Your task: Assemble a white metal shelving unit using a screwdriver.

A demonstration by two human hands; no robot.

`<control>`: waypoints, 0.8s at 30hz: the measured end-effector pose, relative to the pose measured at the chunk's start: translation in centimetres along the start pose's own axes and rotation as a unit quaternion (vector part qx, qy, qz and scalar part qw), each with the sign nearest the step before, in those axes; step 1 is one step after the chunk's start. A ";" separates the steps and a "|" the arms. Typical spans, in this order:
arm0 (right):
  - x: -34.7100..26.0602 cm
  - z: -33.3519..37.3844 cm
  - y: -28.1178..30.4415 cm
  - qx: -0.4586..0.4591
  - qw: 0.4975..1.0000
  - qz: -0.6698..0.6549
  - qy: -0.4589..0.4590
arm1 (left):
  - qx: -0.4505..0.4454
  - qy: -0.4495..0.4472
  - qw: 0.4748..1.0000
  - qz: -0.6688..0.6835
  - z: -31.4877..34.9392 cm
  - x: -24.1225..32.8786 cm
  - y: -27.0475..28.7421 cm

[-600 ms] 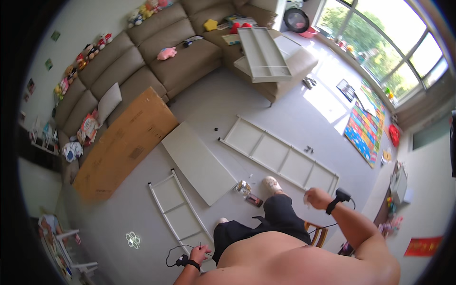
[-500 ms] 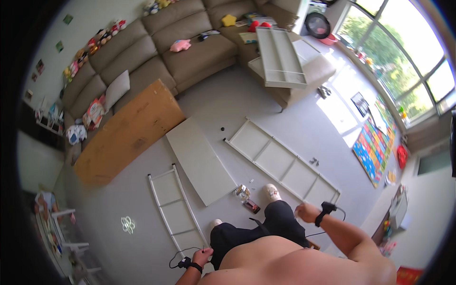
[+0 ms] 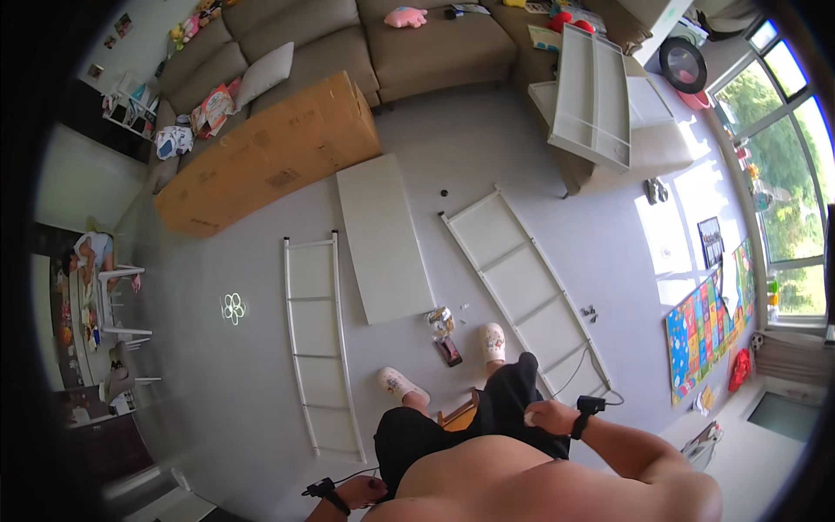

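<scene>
My right hand (image 3: 550,418) is closed in front of my right thigh, against the black trousers (image 3: 515,393). A small pale bit shows at its fingertips, too small to name. Beside my left hip, my left hand (image 3: 358,491) has its fingers curled, and what they hold, if anything, is hidden. A white ladder-like metal frame (image 3: 337,355) lies on the floor to the left. Another white frame (image 3: 511,268) lies to the right. Between them is a flat white panel (image 3: 383,244). By my feet are a shiny bag of small parts (image 3: 440,322) and a dark phone-like thing (image 3: 449,351).
A wooden stool (image 3: 459,412) is beneath me. Ahead, a long cardboard box (image 3: 270,157) leans near the brown sofa (image 3: 439,52). White frame pieces (image 3: 593,96) rest on the sofa's right end. Small dark parts (image 3: 591,314) and a colourful mat (image 3: 700,326) lie at right.
My view has tilted and turned, so the room shifts in the picture. My feet and the stool now show more. My right hand has come inward to my thigh; my left hand sits lower by my hip.
</scene>
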State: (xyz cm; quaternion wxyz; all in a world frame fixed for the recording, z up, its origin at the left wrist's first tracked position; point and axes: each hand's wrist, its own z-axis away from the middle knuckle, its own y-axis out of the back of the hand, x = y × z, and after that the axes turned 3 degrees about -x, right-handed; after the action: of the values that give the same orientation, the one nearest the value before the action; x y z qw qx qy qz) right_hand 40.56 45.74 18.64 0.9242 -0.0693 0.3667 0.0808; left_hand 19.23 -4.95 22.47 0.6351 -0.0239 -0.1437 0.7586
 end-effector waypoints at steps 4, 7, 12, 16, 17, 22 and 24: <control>-1.5 2.3 -2.0 -0.021 0.999 -0.029 -0.004 | 0.028 -0.013 0.999 0.029 1.3 -1.1 1.5; 2.3 3.7 -2.0 0.109 0.908 0.398 -0.076 | 0.132 0.004 0.956 0.263 -1.2 -6.9 5.2; 14.4 14.2 1.2 0.310 0.760 0.357 -0.446 | 0.542 0.147 0.780 0.275 -1.9 -23.9 12.8; 28.4 28.4 -2.2 -0.081 0.738 0.412 -0.527 | 0.517 0.302 0.759 0.256 -1.3 -25.9 16.5; 28.7 26.5 -3.9 -0.286 0.713 0.451 -0.455 | 0.531 0.314 0.746 0.252 0.5 -27.2 16.1; 27.6 19.2 -8.7 0.061 0.855 0.378 -0.351 | 0.334 0.176 0.873 0.310 -4.7 -21.1 14.1; 19.3 12.8 -9.5 0.203 0.922 0.188 -0.272 | 0.225 0.135 0.924 0.279 -7.4 -15.0 11.8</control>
State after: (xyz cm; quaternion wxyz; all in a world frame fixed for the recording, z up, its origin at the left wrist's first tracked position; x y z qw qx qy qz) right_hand 64.83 40.75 15.25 0.9505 0.2147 0.1157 0.1926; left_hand 12.45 -19.90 10.22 0.3995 -0.0219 0.1308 0.9071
